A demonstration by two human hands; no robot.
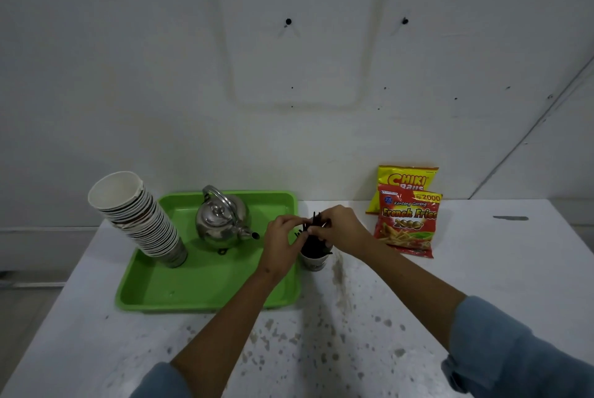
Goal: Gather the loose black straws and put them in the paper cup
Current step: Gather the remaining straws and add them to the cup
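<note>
tray (180, 294): bright green plastic, you've got it sitting on the left part of the white speckled table (418, 294)
kettle (223, 219): shiny metal, on the tray, spout pointing right
cup stack (141, 221): tall and leaning left, on the tray's left edge
snack bags (406, 221): red French Fries pack overlapping a yellow Chiki one, against the wall (289, 60)

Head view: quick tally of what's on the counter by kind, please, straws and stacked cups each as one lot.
Green tray: 1
Metal kettle: 1
Stack of paper cups: 1
Paper cup with black straws: 1
Snack bags: 2, red and yellow
Total: 6
</note>
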